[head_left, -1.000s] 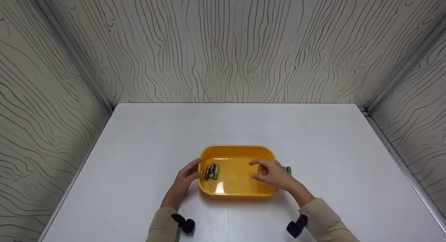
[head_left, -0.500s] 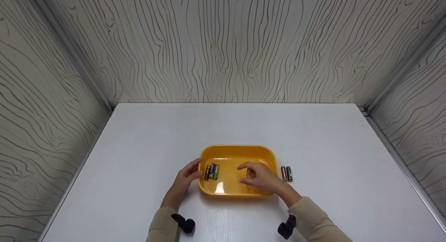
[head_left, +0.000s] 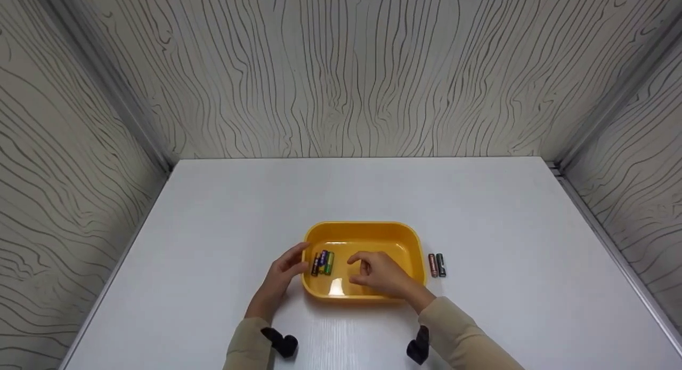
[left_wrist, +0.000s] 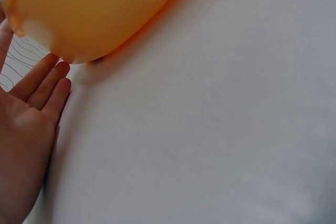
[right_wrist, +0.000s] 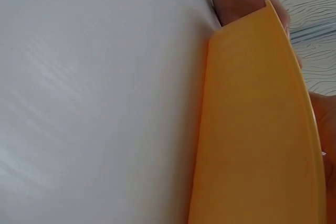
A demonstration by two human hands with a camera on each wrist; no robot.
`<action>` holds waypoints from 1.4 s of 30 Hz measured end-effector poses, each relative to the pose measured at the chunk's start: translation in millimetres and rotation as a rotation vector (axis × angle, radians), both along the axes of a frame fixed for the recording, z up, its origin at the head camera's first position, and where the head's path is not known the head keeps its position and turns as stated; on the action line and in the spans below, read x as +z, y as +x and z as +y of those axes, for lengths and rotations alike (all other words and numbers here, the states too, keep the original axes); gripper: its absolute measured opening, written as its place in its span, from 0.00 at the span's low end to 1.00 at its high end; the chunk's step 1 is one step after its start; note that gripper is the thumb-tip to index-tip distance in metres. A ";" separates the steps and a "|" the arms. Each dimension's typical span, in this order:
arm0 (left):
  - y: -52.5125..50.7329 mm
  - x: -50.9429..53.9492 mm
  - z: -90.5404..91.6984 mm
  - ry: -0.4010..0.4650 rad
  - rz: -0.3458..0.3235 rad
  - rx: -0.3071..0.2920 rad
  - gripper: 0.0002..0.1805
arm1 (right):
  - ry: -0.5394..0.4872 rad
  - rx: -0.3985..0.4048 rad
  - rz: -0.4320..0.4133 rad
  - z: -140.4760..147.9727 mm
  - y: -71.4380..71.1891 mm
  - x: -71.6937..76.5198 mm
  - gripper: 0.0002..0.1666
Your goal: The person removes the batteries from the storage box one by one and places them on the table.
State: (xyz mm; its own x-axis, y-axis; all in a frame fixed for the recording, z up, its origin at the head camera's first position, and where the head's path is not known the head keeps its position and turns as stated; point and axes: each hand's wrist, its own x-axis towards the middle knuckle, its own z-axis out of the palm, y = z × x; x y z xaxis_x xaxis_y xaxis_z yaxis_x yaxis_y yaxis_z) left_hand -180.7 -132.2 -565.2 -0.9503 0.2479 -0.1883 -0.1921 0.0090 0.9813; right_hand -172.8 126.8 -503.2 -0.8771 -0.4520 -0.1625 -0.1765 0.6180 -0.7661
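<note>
A yellow tray (head_left: pixel 373 297) stands on the white table. At its left end lies a cluster of small batteries, with a dark one (head_left: pixel 315 265), a purple one (head_left: pixel 323 258) and a green one (head_left: pixel 330 263). My left hand (head_left: pixel 281 274) rests at the tray's left rim, fingers extended; in the left wrist view the left hand (left_wrist: pixel 29 145) has straight fingers against the tray's outer side. Over the tray's middle hovers my right hand (head_left: pixel 381 274), thumb and forefinger apart, with no object visible between them. In the right wrist view the tray wall (right_wrist: pixel 252 129) hides most of it.
Right of the tray, a reddish battery (head_left: pixel 433 265) and a dark battery (head_left: pixel 441 265) lie side by side on the table (head_left: pixel 506 226). Wood-patterned panels (head_left: pixel 341 71) enclose the back and sides.
My right hand has moved left across the tray toward the batteries inside, uncovering the two batteries on the table at the right. My left hand has stayed at the rim.
</note>
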 end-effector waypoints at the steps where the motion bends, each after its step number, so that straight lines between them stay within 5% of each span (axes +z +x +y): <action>1: 0.0 -0.3 -0.4 0.001 -0.001 0.001 0.30 | 0.001 -0.003 -0.002 -2.3 -0.6 -0.7 0.21; 20: -1.7 -0.4 -3.9 -0.009 0.007 0.008 0.30 | 0.032 -0.121 -0.023 -37.8 -14.0 -13.4 0.27; 28: -2.9 -1.0 -2.1 -0.017 0.024 0.015 0.30 | 0.038 -0.201 -0.102 -49.1 -17.8 -13.3 0.33; 42: -0.9 -2.7 -0.2 0.006 0.016 -0.005 0.30 | 0.135 -0.200 -0.039 -57.3 -23.3 -20.9 0.38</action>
